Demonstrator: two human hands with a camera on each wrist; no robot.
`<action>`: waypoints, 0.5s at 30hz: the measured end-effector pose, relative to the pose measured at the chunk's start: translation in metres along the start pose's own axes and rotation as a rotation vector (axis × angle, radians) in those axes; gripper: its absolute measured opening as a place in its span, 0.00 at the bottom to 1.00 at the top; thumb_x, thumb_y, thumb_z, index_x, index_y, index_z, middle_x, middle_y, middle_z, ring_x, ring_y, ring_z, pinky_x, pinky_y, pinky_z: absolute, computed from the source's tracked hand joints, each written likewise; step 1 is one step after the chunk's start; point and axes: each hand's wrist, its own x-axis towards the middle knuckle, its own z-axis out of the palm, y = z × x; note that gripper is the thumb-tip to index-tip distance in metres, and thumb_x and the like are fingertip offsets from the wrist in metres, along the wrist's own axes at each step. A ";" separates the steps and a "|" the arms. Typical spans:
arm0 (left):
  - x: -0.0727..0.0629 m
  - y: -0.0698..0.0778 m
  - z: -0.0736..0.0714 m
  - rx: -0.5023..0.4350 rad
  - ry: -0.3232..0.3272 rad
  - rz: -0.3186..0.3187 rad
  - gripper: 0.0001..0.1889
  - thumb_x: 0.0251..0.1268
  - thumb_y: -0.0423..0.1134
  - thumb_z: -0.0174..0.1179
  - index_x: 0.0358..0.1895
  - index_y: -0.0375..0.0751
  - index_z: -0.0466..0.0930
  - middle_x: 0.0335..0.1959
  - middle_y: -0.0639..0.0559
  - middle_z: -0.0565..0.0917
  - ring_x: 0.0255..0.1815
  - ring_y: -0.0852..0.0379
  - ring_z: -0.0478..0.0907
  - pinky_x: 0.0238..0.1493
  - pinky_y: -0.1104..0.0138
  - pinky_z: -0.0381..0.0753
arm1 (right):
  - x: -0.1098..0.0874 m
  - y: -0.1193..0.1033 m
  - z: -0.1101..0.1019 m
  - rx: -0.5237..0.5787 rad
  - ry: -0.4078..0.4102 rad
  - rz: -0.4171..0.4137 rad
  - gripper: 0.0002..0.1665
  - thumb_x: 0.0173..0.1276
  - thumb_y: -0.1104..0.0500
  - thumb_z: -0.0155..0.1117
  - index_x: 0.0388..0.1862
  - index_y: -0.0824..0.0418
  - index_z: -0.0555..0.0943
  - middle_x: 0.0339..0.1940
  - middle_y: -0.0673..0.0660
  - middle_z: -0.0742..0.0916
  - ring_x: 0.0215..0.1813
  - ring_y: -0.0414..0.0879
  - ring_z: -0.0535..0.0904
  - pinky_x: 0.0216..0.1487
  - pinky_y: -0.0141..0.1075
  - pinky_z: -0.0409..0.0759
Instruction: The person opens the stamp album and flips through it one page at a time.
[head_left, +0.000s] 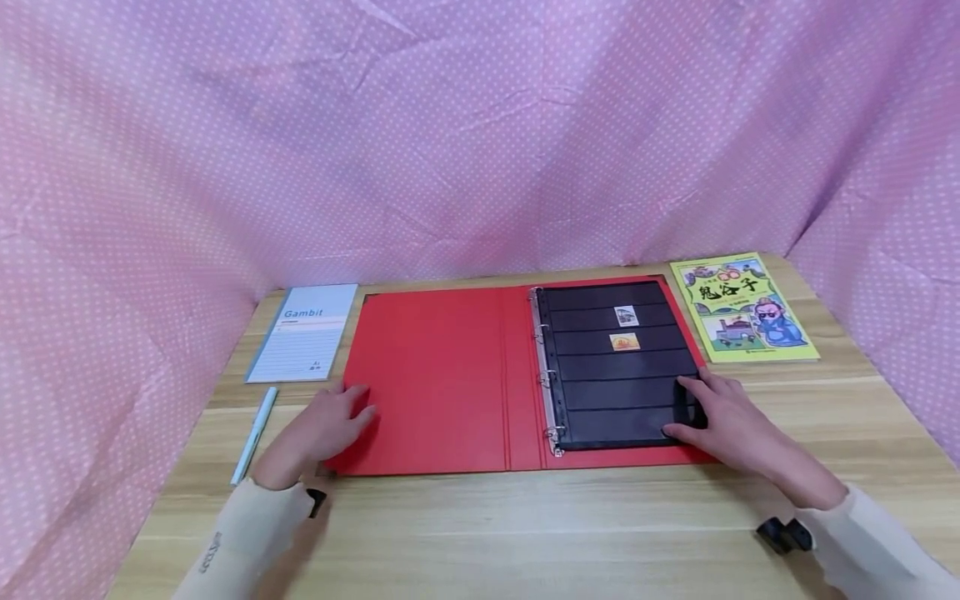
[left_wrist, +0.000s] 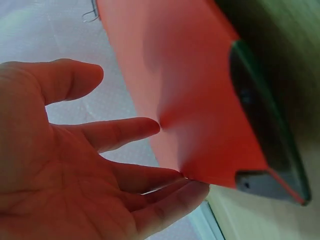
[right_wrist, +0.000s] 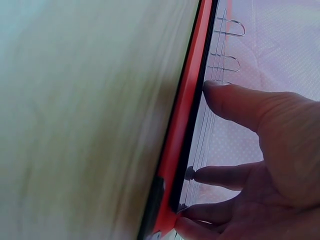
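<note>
Two hands: one at each outer side of the binder (head_left: 427, 383), fingers parted, clamped on nothing.
Left hand (head_left: 318, 429): fingers nearly straight, tips touching the red cover by its outer edge; the thumb stands clear. So light a touch seems meant to steady rather than lift.
Right hand (head_left: 731, 421): thumb and fingers apart, tips on the black sheet (head_left: 622, 392) by its near outer corner, probably because that loose side lies farthest from the rings (head_left: 546, 379).
Binder: unfolded flat between both hands, likely so the sheet lies fully exposed.
Rings: left of the right hand, along the spine, holding the sheet's inner edge.
Stamps (head_left: 624, 342): two, beyond the right fingertips and toward the rings, apparently tucked in the sheet's strips.
Notebook (head_left: 303, 342): just beyond the left hand, beside the cover.
Pen (head_left: 255, 435): outward of the left hand.
Book (head_left: 742, 308): beyond the right hand; like the notebook, seemingly set aside to leave the binder room.
</note>
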 end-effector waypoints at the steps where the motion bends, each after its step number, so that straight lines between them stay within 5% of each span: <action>1: 0.001 0.001 0.002 0.015 -0.001 -0.003 0.35 0.64 0.48 0.59 0.69 0.32 0.60 0.63 0.28 0.62 0.58 0.31 0.62 0.47 0.45 0.76 | 0.000 0.000 0.000 0.001 -0.001 0.001 0.53 0.54 0.36 0.69 0.64 0.74 0.66 0.65 0.81 0.59 0.61 0.74 0.55 0.55 0.67 0.63; 15: 0.006 0.014 0.024 0.280 0.093 0.036 0.42 0.42 0.54 0.74 0.54 0.28 0.66 0.46 0.29 0.69 0.46 0.36 0.68 0.40 0.51 0.80 | 0.003 -0.006 -0.006 0.115 0.046 0.075 0.41 0.67 0.44 0.59 0.65 0.75 0.64 0.61 0.78 0.67 0.61 0.73 0.60 0.58 0.66 0.60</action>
